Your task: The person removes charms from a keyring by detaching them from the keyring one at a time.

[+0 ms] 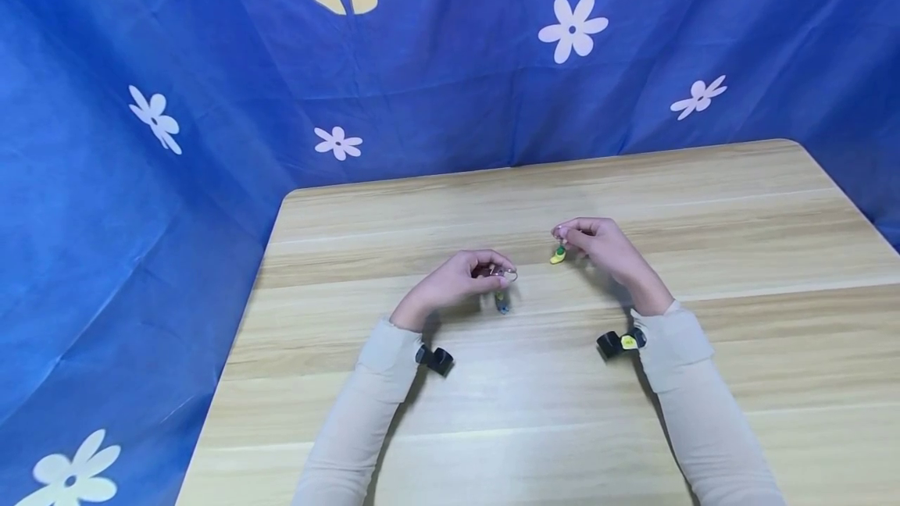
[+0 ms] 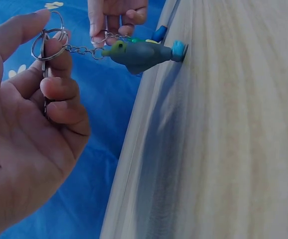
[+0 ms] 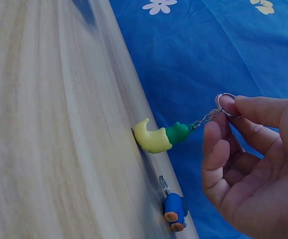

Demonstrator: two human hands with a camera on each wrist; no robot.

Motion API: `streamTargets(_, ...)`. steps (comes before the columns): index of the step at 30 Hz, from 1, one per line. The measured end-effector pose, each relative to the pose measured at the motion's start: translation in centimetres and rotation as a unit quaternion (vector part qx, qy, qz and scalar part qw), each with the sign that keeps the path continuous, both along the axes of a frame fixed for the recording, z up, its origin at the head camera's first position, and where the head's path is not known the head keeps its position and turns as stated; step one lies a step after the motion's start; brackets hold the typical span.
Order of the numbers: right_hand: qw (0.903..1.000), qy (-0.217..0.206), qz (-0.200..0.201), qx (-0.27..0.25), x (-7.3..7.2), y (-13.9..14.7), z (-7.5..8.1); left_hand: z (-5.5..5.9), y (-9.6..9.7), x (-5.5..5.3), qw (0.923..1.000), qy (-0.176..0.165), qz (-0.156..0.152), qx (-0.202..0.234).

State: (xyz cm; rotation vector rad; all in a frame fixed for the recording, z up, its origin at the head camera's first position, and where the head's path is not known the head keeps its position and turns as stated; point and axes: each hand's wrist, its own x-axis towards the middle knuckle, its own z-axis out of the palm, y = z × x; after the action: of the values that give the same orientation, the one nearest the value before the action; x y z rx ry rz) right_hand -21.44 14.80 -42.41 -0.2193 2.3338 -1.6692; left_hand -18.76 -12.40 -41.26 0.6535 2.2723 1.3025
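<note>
In the head view, my left hand (image 1: 464, 278) is left of centre above the table, and its thumb and fingers hold metal rings (image 2: 49, 46). From these a short chain carries a grey figure keychain (image 2: 146, 55) with a green head and light blue end, hanging near the tabletop. A thin metal piece (image 2: 45, 89) lies against the curled fingers; its kind is unclear. Farther right, my right hand (image 1: 598, 247) pinches the ring (image 3: 228, 105) of a yellow and green figure keychain (image 3: 156, 137), whose yellow end hangs at the table surface.
A blue keychain (image 3: 173, 209) with orange parts and a metal ring is on the table (image 1: 534, 412) near the right hand. Behind the table's far edge hangs a blue cloth (image 1: 436, 100) with flower prints. Both wrists carry small black cameras (image 1: 440, 361).
</note>
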Motion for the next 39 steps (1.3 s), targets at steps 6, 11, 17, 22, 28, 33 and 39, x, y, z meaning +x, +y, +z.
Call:
streamTargets(6, 1.0000, 0.007, -0.003, 0.001, -0.6, 0.0, -0.2, 0.1, 0.0, -0.1, 0.9998, 0.010, 0.016, -0.010)
streamTargets(11, 1.0000, 0.000, 0.005, 0.004, -1.5, 0.1, -0.6, 0.0, 0.0, -0.1, 0.9998, 0.005, 0.020, -0.007)
streamTargets(17, 0.9993, 0.007, 0.020, 0.030, -2.8, 0.1, -0.4, 0.1, 0.0, -0.1, 0.9998, -0.006, 0.020, 0.001)
streamTargets(22, 0.9985, -0.004, 0.024, 0.050, -3.6, 0.0, -0.1, 0.1, 0.0, 0.0, 0.9994, -0.024, 0.021, 0.011)
streamTargets(28, 0.9977, -0.014, 0.034, 0.057, -4.1, -0.2, -0.4, 0.1, 0.0, 0.1, 0.9992, -0.030, 0.018, 0.019)
streamTargets(33, 0.9954, -0.014, 0.042, 0.085, -4.3, -0.4, -0.6, 0.1, 0.0, 0.2, 0.9986, -0.042, 0.018, 0.025)
streamTargets(39, 0.9938, -0.001, 0.062, 0.093, -4.8, -0.6, -0.5, 0.1, -0.1, 0.2, 0.9969, -0.066, 0.017, 0.038)
